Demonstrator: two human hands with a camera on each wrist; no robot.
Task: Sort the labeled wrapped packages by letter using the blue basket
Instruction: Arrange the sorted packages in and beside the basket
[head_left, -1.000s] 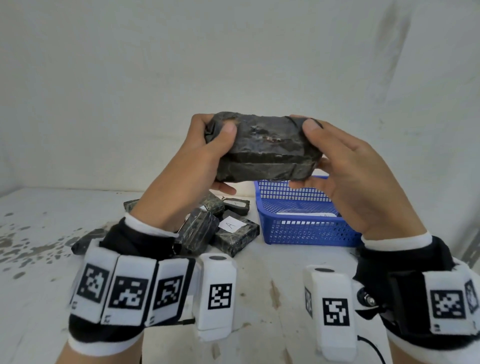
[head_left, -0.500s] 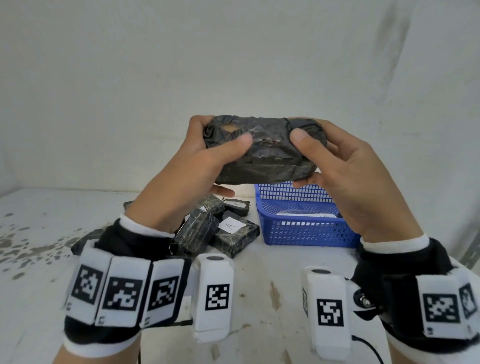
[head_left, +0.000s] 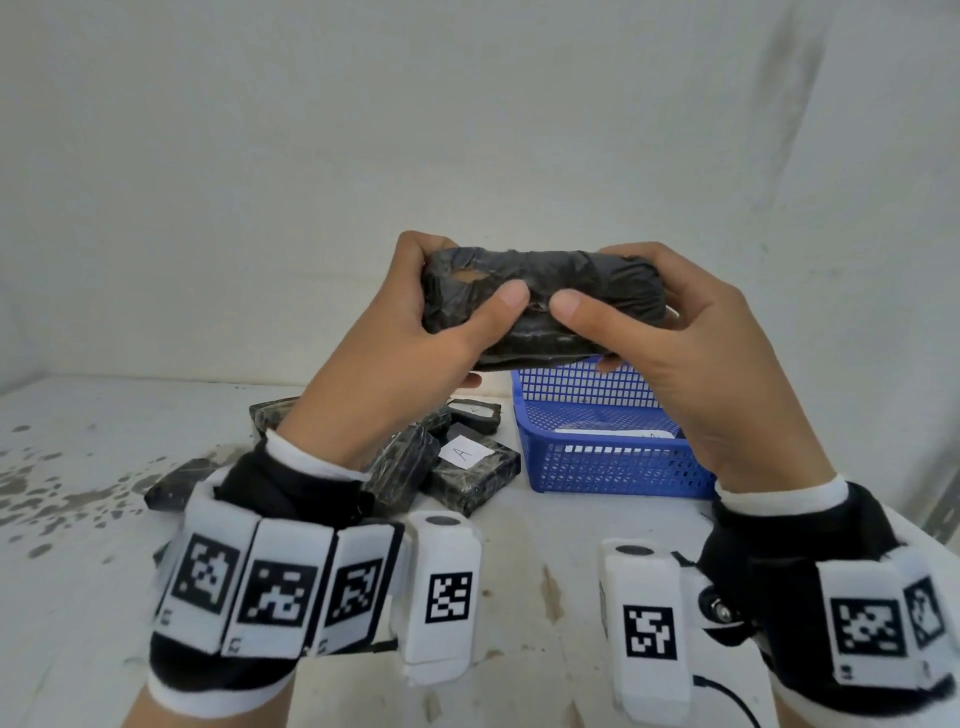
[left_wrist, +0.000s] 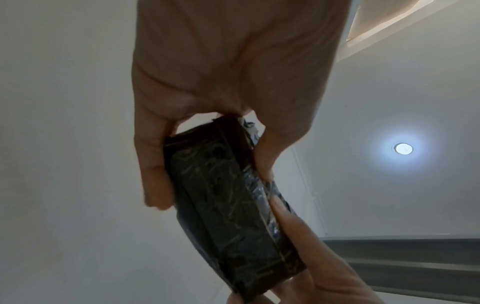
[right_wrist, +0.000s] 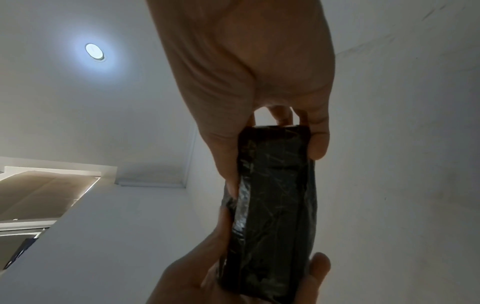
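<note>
Crinkled glossy black wrapped package (head_left: 540, 306), small torn hole on top, each hand's grip pinching one end.

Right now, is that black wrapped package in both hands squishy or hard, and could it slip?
The black wrapped package probably stays fairly stiff: it keeps its block shape between the left hand and right hand. Its shiny, crinkled wrap might be a bit slippery. Flat sides suggest it won't roll.

Stained white table (head_left: 104, 519): wrapped packages (head_left: 467, 467) piled beside blue basket (head_left: 613, 467).
</note>
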